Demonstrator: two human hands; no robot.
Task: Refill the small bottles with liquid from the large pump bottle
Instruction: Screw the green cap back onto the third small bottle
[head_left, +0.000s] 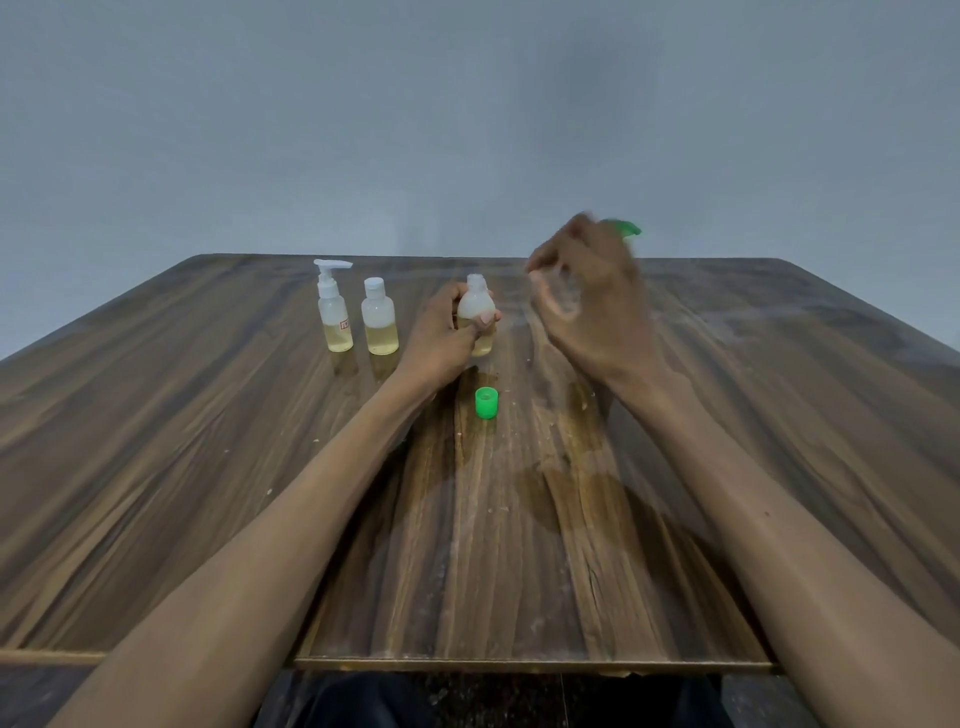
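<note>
My left hand (441, 332) grips a small uncapped bottle (477, 304) that stands on the wooden table (208, 441); yellowish liquid fills its lower part. A green cap (486, 403) lies on the table just in front of it. My right hand (587, 296) is raised to the right of that bottle and blurred, its fingers loosely curled with nothing visible between them. A green pump top (625, 227) peeks out behind its knuckles; the bottle under it is hidden by the hand.
Two more small bottles stand to the left, each partly filled with yellowish liquid: one with a white pump (333, 306), one with a white cap (380, 323). A wet patch (571, 483) marks the table in front of me. A grey wall is behind.
</note>
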